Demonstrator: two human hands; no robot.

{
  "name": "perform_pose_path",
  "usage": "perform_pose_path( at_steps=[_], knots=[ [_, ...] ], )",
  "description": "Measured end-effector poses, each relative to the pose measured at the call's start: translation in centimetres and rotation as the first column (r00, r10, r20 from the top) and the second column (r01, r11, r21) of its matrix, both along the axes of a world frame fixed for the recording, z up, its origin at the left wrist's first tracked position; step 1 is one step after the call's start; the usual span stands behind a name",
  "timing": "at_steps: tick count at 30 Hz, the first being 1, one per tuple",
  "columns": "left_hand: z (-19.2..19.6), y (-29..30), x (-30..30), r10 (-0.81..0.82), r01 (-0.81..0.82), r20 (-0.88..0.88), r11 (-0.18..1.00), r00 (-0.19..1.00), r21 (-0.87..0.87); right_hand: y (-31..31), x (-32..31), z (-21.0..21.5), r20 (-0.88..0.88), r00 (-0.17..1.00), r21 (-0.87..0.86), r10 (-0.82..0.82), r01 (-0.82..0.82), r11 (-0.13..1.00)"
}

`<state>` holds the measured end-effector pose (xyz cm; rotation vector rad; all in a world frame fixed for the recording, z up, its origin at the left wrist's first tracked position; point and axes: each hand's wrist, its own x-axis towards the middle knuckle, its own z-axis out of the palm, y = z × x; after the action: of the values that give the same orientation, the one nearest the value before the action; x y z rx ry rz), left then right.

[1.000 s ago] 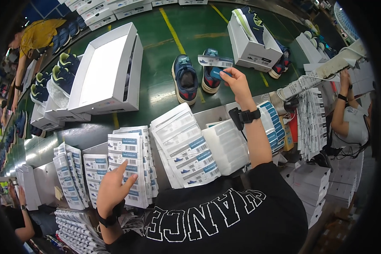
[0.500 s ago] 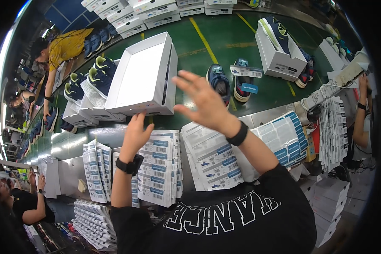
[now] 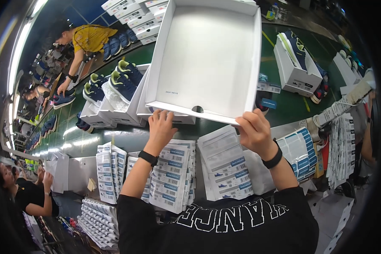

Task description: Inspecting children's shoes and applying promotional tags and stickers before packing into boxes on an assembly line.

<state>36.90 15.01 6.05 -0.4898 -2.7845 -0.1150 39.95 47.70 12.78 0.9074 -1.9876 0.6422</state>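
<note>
My right hand (image 3: 258,133) grips a white shoebox lid (image 3: 207,55) at its near right corner, thumb and fingers closed on the rim. The lid is raised and tilted, its bare inside facing me. Below it, a white shoebox (image 3: 184,120) shows only at its near side and left edge; its contents are hidden. My left hand (image 3: 160,133) lies at that box's near side, fingers stretched out and tips against it by the lid's lower left edge. To the left stand open shoeboxes (image 3: 98,120) holding navy sneakers (image 3: 123,84) with lime linings and white paper.
Stacks of label sheets (image 3: 171,178) lie along the near edge. Right of the lid are a blue tag (image 3: 269,103) and partly covered shoes. Farther right, a sneaker (image 3: 293,46) rests on an open box (image 3: 298,78). A co-worker in yellow (image 3: 93,40) reaches across at far left.
My right hand has gone from free to gripping the lid, which has risen and swung right over the dark shoes. My left hand stays by the box's near side. The view has shifted slightly.
</note>
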Motion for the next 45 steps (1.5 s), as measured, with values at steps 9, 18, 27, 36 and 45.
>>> perform_pose_path(
  at_steps=[9, 18, 27, 36, 45],
  knots=[
    [-2.9, -4.7, -9.3, -0.26, 0.233, -0.008, 0.85, 0.966, 0.472, 9.1, 8.0, 2.6, -0.162, 0.949, 0.001, -0.271, 0.275, 0.962],
    [14.0, 0.8, -8.5, 0.06, 0.28, -0.538, 0.802, 0.841, 0.527, 11.9, 13.3, 1.4, -0.15, 0.916, -0.081, -0.372, 0.364, 0.928],
    [18.8, -2.7, -4.1, 0.027, 0.226, -0.735, 0.944, 0.678, 0.243, 9.1, 8.2, 1.1, 0.034, 0.992, -0.101, -0.124, 0.126, 0.987],
    [22.0, -3.9, -2.0, 0.091, 0.155, -0.846, 0.968, 0.526, 0.2, -1.0, -6.7, -5.9, 0.42, 0.9, -0.043, 0.114, -0.105, 0.993],
    [18.4, -1.5, -4.2, 0.088, 0.117, -0.827, 0.976, 0.556, 0.183, 0.0, -0.8, -5.1, 0.512, 0.858, 0.133, -0.03, -0.045, 0.99]
  ],
)
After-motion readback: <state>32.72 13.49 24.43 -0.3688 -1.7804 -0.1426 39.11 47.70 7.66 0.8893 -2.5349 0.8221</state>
